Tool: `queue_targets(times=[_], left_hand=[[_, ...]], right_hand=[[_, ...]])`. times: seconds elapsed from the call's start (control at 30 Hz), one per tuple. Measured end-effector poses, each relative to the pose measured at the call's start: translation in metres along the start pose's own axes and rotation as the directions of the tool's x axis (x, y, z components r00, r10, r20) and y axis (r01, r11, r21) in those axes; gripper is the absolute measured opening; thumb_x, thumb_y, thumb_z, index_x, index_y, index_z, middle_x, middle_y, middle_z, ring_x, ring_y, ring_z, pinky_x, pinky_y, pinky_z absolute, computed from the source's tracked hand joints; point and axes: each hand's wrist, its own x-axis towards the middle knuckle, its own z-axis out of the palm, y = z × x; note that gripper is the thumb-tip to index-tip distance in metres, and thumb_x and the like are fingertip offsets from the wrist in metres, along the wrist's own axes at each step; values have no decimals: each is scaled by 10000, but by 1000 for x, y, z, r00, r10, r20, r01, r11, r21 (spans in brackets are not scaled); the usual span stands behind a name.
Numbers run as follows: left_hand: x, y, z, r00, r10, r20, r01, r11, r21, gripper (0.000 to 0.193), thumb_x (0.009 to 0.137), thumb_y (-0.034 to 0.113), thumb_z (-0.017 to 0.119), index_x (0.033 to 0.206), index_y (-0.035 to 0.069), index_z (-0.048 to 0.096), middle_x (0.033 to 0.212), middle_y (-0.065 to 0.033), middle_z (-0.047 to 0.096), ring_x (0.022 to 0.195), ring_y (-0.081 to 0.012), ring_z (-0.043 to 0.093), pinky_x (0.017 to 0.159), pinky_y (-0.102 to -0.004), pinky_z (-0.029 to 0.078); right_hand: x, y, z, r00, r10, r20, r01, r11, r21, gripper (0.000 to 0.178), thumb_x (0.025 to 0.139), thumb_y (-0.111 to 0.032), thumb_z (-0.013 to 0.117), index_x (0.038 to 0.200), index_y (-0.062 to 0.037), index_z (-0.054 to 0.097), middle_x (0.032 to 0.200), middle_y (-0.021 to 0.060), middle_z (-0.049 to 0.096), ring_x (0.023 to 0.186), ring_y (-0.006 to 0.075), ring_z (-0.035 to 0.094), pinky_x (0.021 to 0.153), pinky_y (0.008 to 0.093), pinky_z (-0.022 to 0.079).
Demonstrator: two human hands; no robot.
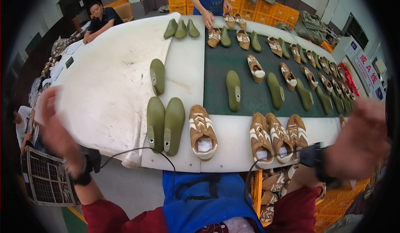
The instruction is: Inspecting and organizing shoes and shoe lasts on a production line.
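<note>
a: nearest the camera is the person's blue apron [200, 195] with dark red sleeves on either side, pressed up to the near edge of the white tabletop [108, 87].

b: and the hands?

a: the left hand [56, 127] is raised out to the left, blurred, fingers spread and holding nothing. the right hand [360, 137] is up at the right edge, also blurred; it looks open and empty. both wrists wear a black band with a cable.

b: what lies closest to them?

a: along the near edge, a pair of green shoe lasts [165, 124] side by side, then a single tan-and-white shoe [203, 131], then three tan shoes [278, 136] touching each other, nearer the right hand. neither hand touches any of them.

b: how far along does it look?

a: judging by the layout, partway. many shoes already sit on lasts on the dark green belt [216, 74] farther back, alternating with bare green lasts, while the near pair of lasts is still bare. a crate of shoes [273, 191] waits below the tabletop.

b: beyond that?

a: another person's hand [208, 19] rests by shoes at the far end, with orange crates [250, 6] behind.
</note>
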Motion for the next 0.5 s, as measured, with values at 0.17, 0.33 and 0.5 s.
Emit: queue_targets(times=[0.17, 0.33, 0.5], left_hand=[[-143, -192, -9, 711, -536, 456, 261, 802, 537, 374, 777, 144, 643, 1096, -20, 538, 1087, -207, 573, 1030, -343, 535, 898, -384, 421], [-278, -279, -35, 621, -686, 380, 271, 642, 717, 497, 763, 235, 632, 1158, -33, 496, 1110, -241, 528, 1056, -404, 466, 906, -438, 388], [-279, -240, 24, 416, -896, 153, 282, 288, 915, 528, 870, 387, 477, 1309, 105, 399, 1370, -156, 355, 1242, -366, 328, 995, -489, 302]], right_hand=[[-131, 93, 65, 582, 717, 383, -621, 696, -359, 220, 783, -23, 584, 999, -45, 622, 843, 67, 589, 678, 147, 556, 630, 277, 457], [-234, 100, 103, 256, 676, 691, -351, 731, -585, 295, 792, -216, 602, 1050, -74, 588, 981, 114, 562, 811, 306, 602, 674, 389, 505], [-257, 108, 108, 204, 764, 612, -314, 643, -698, 294, 796, -241, 604, 1028, -63, 574, 952, 122, 562, 787, 314, 603, 664, 401, 501]])
